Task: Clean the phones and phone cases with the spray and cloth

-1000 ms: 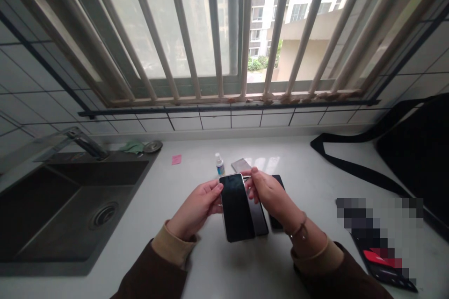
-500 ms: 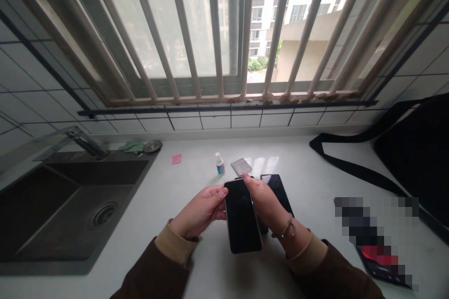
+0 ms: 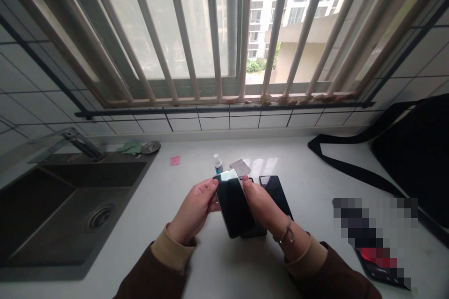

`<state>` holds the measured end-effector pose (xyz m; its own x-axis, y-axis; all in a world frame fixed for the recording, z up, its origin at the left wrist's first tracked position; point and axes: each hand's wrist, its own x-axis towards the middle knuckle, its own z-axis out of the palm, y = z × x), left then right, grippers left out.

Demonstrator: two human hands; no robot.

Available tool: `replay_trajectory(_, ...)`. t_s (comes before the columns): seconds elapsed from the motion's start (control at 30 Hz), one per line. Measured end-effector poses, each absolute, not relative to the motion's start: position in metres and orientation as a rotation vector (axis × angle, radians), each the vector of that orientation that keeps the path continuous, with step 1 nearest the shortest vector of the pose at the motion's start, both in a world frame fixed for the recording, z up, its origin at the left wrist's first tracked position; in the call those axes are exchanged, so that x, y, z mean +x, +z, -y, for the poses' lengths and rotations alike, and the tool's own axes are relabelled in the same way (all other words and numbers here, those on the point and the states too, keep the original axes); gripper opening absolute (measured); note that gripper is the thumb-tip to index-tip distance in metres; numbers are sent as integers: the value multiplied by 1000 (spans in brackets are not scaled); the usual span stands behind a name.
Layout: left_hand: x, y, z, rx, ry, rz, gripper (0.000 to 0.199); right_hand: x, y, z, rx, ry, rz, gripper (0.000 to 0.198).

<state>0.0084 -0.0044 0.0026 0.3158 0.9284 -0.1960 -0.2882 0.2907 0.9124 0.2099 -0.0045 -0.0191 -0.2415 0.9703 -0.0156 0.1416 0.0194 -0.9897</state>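
Between both hands I hold a black-screened smartphone (image 3: pixel 235 208) with a light edge, raised over the counter and tilted. My left hand (image 3: pixel 198 205) pinches its upper left edge, the thumb on the front. At the opposite edge, my right hand (image 3: pixel 261 201) grips it, thumb up; its other fingers are hidden. Beneath the held phone and right hand lies a dark, phone-shaped object (image 3: pixel 257 230), mostly covered. Another dark phone (image 3: pixel 277 194) lies flat just right of my right hand. Behind the phone stand a small white-capped spray bottle (image 3: pixel 217 162) and a flat grey square packet (image 3: pixel 240 167).
On the left is a sink (image 3: pixel 79 268) with a faucet (image 3: pixel 82 145), a green cloth (image 3: pixel 130 148) and a metal strainer (image 3: pixel 150 148). A pink note (image 3: pixel 175 160) lies on the counter. To the right are a black strapped bag (image 3: pixel 414 145) and a partly pixelated dark object (image 3: pixel 382 268).
The held phone has moved slightly up and left and tilted, its screen now catching light near the top. My left hand shifted left with it; both hands keep their grip.
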Motion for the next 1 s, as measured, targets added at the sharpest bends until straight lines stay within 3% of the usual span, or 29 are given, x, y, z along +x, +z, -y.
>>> replay_trajectory(0.23, 1, 14, -2, 742, 1476, -854, 38, 209, -20, 11, -1075, 1359, 1537, 87)
replay_trajectory(0.47, 4, 14, 1, 748, 1419, -822, 35, 211, -12, 16, -1244, 951, 1592, 89)
replay_trajectory(0.83, -5, 11, -2, 755, 1465, -1070, 42, 213, -11, 9, -1329, 859, 1711, 80)
replay_trajectory(1.0, -4, 10, -3, 787, 1550, -1073, 39, 215, -15, 9, -1267, 1086, 1645, 85)
